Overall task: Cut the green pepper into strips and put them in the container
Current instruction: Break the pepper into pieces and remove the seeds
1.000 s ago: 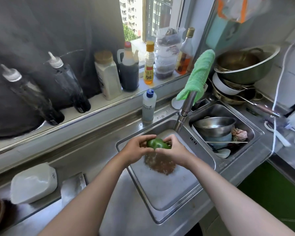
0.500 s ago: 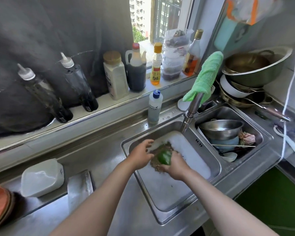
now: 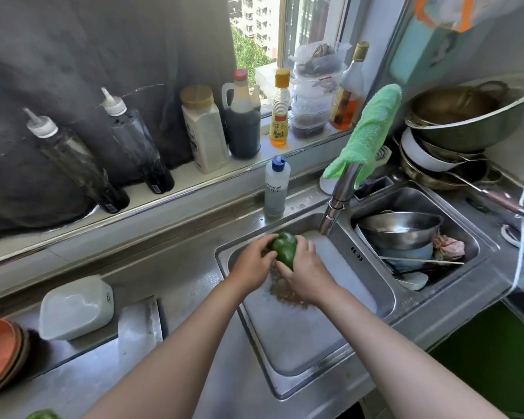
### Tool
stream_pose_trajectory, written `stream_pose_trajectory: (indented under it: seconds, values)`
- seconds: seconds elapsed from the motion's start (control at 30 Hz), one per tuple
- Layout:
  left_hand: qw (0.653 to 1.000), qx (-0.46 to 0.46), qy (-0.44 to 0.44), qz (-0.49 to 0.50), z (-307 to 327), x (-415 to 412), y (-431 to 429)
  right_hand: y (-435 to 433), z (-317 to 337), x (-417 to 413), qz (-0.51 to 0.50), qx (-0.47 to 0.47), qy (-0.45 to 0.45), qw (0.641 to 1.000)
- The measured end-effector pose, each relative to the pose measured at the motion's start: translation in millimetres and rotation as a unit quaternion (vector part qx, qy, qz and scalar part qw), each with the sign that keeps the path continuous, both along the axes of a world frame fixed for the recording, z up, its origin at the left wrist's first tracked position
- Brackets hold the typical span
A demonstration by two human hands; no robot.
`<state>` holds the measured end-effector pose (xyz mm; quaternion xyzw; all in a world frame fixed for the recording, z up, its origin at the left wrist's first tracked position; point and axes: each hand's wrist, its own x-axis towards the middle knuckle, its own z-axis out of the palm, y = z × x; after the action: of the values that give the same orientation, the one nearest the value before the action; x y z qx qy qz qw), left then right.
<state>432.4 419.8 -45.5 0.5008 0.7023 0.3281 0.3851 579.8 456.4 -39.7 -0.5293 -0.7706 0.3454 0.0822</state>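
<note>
The pepper (image 3: pixel 283 248) is held over the board (image 3: pixel 300 328) in the sink (image 3: pixel 222 252). It is gripped from 9 o'clock by the left hand (image 3: pixel 253 264) and from 4 o'clock by the right hand (image 3: pixel 306 273), with the fingers (image 3: pixel 303 243) of both curled round it. A white container (image 3: pixel 76 306) is set on the surface (image 3: pixel 179 267) at 8 o'clock of the pepper, well apart.
</note>
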Motion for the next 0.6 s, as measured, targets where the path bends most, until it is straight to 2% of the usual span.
stream_pose_trajectory:
  seconds: [0.2,0.23,0.27,0.33,0.37,0.4,0.5,0.53,0.6]
  values:
    - [0.988,0.121,0.101,0.003,2.1,-5.2,-4.7,-4.6,-16.0,11.2,0.034,0.14,0.021,0.989]
    - [0.987,0.111,0.116,-0.009,2.0,-5.6,-6.2,-2.6,-19.3,13.1,0.031,0.11,0.012,0.993]
    - [0.988,0.068,0.136,-0.041,0.4,-7.7,-7.3,-0.7,-22.2,13.9,0.042,0.048,-0.035,0.997]
    - [0.978,-0.08,0.148,-0.126,-3.2,-6.9,-12.5,-0.7,-26.4,15.4,0.079,-0.106,-0.188,0.973]
    - [0.973,-0.126,0.134,-0.143,-6.3,-6.1,-15.2,-2.2,-28.8,14.5,0.064,-0.134,-0.193,0.97]
    - [0.976,-0.129,0.117,-0.13,-6.9,-4.3,-17.4,-2.3,-30.5,12.7,0.038,-0.126,-0.154,0.979]
    - [0.994,-0.036,0.101,-0.027,-6.6,-3.0,-18.9,-1.7,-22.5,4.9,-0.023,-0.011,-0.037,0.999]
    - [0.995,-0.028,0.095,-0.009,-6.9,-4.6,-19.1,-1.9,-19.3,4.1,-0.042,0.014,-0.023,0.999]
    - [0.995,-0.037,0.087,0.007,-5.0,-9.6,-21.6,-2.0,-20.1,3.7,-0.053,-0.03,-0.068,0.996]
